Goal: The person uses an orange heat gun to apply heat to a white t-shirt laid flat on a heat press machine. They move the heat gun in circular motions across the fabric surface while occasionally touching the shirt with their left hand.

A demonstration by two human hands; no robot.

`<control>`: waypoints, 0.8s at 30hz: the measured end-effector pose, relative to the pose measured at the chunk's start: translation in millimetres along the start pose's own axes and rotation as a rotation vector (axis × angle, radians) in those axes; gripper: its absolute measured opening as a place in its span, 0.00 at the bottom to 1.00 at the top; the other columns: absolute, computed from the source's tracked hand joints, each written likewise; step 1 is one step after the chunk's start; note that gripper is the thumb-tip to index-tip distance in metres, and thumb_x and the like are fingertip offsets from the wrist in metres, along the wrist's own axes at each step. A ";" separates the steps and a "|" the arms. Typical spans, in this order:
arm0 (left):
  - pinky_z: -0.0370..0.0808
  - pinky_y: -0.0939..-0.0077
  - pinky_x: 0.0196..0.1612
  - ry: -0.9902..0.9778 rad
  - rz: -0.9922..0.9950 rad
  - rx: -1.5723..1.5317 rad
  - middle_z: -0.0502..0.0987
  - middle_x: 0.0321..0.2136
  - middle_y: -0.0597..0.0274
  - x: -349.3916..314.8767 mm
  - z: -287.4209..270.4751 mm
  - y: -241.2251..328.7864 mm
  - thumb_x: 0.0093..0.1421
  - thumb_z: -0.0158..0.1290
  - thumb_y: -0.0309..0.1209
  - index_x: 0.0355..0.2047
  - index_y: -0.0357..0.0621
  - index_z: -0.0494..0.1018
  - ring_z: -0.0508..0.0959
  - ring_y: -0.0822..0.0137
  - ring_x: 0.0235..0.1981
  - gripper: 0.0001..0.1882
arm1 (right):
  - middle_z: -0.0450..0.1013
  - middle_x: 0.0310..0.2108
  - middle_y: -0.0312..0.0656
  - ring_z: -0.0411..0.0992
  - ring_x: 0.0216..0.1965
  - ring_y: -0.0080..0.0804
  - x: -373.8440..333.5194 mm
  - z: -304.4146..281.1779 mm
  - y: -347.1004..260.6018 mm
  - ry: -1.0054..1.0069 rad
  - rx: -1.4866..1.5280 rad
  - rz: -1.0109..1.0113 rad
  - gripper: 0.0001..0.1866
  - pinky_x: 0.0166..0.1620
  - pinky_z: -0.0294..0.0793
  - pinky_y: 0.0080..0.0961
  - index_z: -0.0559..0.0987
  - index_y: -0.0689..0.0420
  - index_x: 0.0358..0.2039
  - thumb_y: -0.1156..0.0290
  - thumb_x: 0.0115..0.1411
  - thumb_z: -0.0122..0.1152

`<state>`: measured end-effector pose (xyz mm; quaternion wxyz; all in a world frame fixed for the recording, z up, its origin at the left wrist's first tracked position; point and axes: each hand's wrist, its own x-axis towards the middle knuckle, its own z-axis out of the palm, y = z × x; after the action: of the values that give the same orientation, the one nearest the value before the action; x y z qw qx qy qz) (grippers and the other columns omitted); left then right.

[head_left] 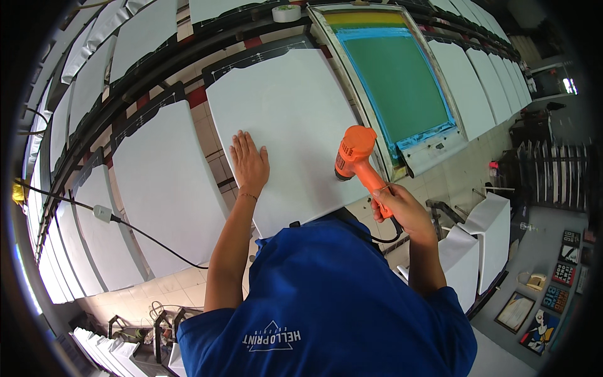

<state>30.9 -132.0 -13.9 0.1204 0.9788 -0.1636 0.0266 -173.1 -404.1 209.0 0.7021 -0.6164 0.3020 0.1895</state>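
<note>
My left hand [251, 164] lies flat, fingers stretched out, on a white cloth [295, 100] spread smooth over a board in front of me. The fingers of my right hand [401, 206] are wrapped round the handle of an orange heat gun [357, 148]. Its dark nozzle points down and left, over the right part of the cloth. A black cord runs from the bottom of the handle toward my waist. I cannot tell whether the heat gun is switched on.
Right of the cloth lies a framed printing screen [399, 85] with green mesh and blue tape edges. White-covered boards [166, 182] line both sides. A tape roll [286, 13] rests on the far rail. A cable with a pale connector [102, 213] hangs at left.
</note>
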 end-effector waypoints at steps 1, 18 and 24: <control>0.41 0.53 0.72 -0.017 0.020 0.009 0.49 0.70 0.42 1.4 1.8 4.1 0.70 0.37 0.42 0.67 0.29 0.51 0.44 0.47 0.72 0.33 | 0.70 0.26 0.37 0.72 0.25 0.24 1.1 2.4 -1.7 0.006 0.005 -0.017 0.18 0.30 0.72 0.22 0.73 0.62 0.38 0.57 0.64 0.59; 0.42 0.54 0.72 -0.175 0.368 0.001 0.48 0.70 0.44 12.7 1.9 6.5 0.69 0.40 0.42 0.68 0.31 0.49 0.46 0.48 0.72 0.35 | 0.71 0.25 0.38 0.71 0.24 0.24 1.5 6.6 -6.3 0.173 0.045 -0.035 0.18 0.29 0.71 0.24 0.73 0.62 0.37 0.57 0.64 0.57; 0.41 0.55 0.73 -0.066 0.252 -0.015 0.48 0.70 0.44 70.9 17.8 14.3 0.70 0.38 0.41 0.68 0.31 0.49 0.45 0.48 0.72 0.34 | 0.71 0.26 0.38 0.71 0.25 0.24 26.8 15.3 -19.3 0.222 0.080 -0.104 0.18 0.30 0.72 0.23 0.72 0.63 0.38 0.57 0.65 0.57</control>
<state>93.5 -171.7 -21.5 0.1183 0.9498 -0.2894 0.0081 -137.9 -395.3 206.8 0.6974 -0.6198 0.3528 0.0712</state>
